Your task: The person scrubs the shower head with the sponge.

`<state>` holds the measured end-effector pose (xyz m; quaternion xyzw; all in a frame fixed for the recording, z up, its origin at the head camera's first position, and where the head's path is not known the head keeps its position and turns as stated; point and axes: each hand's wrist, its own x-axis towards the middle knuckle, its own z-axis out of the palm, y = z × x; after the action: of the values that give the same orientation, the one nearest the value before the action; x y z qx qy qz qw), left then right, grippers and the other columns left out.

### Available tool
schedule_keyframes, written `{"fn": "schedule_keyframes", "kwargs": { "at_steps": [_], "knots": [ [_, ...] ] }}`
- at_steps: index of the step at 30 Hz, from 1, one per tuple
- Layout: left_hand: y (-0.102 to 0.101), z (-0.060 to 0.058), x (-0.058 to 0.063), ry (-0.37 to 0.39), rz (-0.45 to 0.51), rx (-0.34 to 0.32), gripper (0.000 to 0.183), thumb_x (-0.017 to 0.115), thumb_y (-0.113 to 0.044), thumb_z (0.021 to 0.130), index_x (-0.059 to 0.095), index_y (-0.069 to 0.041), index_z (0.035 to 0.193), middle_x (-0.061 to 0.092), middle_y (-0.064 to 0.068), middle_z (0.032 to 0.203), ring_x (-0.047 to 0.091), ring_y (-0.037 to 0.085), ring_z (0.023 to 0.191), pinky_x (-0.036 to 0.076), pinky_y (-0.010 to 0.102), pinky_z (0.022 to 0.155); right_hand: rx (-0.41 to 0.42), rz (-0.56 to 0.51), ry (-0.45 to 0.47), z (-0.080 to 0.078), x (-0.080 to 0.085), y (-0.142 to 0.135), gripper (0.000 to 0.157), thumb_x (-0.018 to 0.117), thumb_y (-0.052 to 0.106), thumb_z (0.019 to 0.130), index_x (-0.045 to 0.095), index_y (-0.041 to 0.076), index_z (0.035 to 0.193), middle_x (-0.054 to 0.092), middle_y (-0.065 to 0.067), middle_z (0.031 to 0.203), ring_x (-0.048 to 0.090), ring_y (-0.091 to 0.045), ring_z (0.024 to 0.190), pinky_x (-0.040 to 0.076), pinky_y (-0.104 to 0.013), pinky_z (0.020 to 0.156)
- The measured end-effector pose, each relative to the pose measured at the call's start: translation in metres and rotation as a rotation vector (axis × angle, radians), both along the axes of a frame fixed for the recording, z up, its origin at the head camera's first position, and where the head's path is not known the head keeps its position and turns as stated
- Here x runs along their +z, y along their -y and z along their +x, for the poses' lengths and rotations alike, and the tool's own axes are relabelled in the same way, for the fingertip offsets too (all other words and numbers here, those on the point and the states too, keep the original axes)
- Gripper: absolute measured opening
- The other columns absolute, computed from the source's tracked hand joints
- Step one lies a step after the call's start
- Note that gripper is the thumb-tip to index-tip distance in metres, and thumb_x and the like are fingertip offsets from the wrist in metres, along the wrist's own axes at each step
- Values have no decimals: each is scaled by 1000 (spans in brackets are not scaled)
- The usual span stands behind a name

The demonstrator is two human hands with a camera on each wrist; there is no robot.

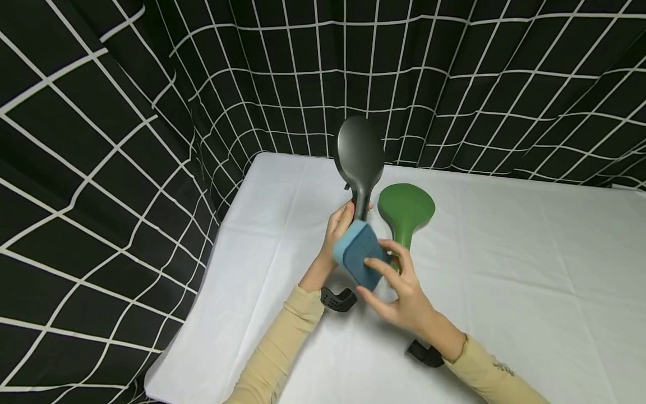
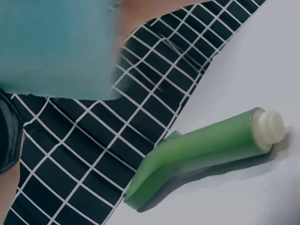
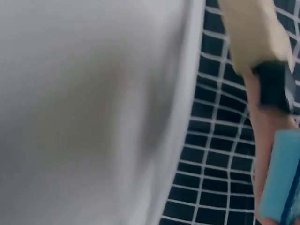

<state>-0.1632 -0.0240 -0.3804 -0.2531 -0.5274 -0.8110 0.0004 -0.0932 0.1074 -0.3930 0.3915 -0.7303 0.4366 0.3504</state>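
Note:
My left hand (image 1: 335,235) grips the handle of a dark grey shower head (image 1: 359,151), held raised above the table with its broad head pointing away. A blue sponge (image 1: 364,255), light blue with a darker scouring side, is held in my right hand (image 1: 406,294). The sponge overlaps the lower handle in the head view; whether they touch I cannot tell. A green shower head (image 1: 406,205) lies on the table just right of the grey one; its white threaded end (image 2: 272,127) shows in the left wrist view. The sponge (image 3: 281,178) also appears at the right wrist view's edge.
A white cloth covers the table (image 1: 504,252). Black curtains (image 1: 393,73) with a white grid hang behind and to the left of it. Black wrist mounts (image 1: 339,300) sit on both forearms.

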Motion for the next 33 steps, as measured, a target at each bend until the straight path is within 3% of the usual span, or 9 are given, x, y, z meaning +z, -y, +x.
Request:
{"fn": "schedule_keyframes", "kwargs": {
  "at_steps": [2, 4, 9, 12, 15, 18, 22, 28, 33],
  "knots": [
    [0, 2, 4, 61, 28, -21, 40, 15, -8, 98, 39, 25, 101, 49, -2, 82, 43, 5, 65, 37, 18, 62, 33, 43, -15, 1, -14, -4, 36, 64, 27, 79, 59, -5, 95, 38, -39, 107, 43, -40, 95, 38, -32, 73],
    [-1, 2, 3, 43, 30, -40, 44, 18, -14, 99, 38, 25, 103, 49, -1, 84, 45, 5, 68, 38, 18, 63, 34, 44, -24, -4, -16, -6, 36, 65, 28, 79, 60, -5, 95, 37, -38, 109, 43, -40, 97, 37, -34, 75],
    [-7, -4, -18, -156, -67, -45, 56, 33, -33, 96, 39, 23, 98, 51, -5, 82, 48, 5, 71, 41, 23, 68, -92, -66, -20, -21, 30, -5, 41, 64, 27, 80, 57, -10, 95, 37, -42, 106, 43, -45, 94, 41, -29, 78],
    [-11, -6, -25, -192, -115, -82, 43, 25, -23, 99, 42, 15, 92, 47, 7, 74, 45, 11, 62, 42, 29, 60, -189, -122, 19, -31, 58, -7, 45, 62, 29, 82, 55, -13, 98, 37, -42, 108, 41, -46, 97, 39, -34, 80],
    [-13, -5, -24, -177, -105, -143, 35, 20, -13, 99, 41, 13, 93, 43, 17, 73, 43, 15, 58, 41, 33, 55, -234, -138, 52, -36, 67, -9, 48, 59, 31, 83, 54, -13, 101, 36, -40, 111, 40, -45, 98, 36, -39, 83],
    [-11, -1, -17, -181, -113, -101, 37, 21, -14, 99, 42, 17, 95, 49, 8, 78, 48, 11, 67, 43, 30, 62, -196, -122, 47, -32, 61, -10, 47, 59, 31, 83, 54, -13, 100, 37, -41, 110, 40, -46, 97, 36, -37, 83],
    [-5, 4, -4, -148, -82, -33, 56, 32, -31, 96, 39, 24, 99, 54, -10, 88, 50, 5, 80, 42, 23, 73, -53, -44, 9, -18, 36, -9, 41, 62, 27, 81, 56, -11, 97, 37, -41, 109, 42, -45, 97, 40, -30, 82],
    [0, 6, 7, -76, -98, -20, 41, 18, -13, 99, 40, 19, 86, 45, 5, 68, 42, 9, 57, 36, 20, 54, 143, 143, -144, -10, -6, -16, 32, 65, 25, 78, 61, -2, 95, 40, -38, 110, 42, -44, 100, 39, -37, 83],
    [-2, 6, 5, -163, -97, -43, 42, 32, -18, 97, 39, 24, 96, 50, 7, 82, 48, 4, 73, 41, 20, 67, 75, 61, -155, -26, 4, -21, 33, 65, 25, 79, 61, -4, 93, 39, -40, 110, 42, -45, 100, 39, -37, 84]
  ]
}}
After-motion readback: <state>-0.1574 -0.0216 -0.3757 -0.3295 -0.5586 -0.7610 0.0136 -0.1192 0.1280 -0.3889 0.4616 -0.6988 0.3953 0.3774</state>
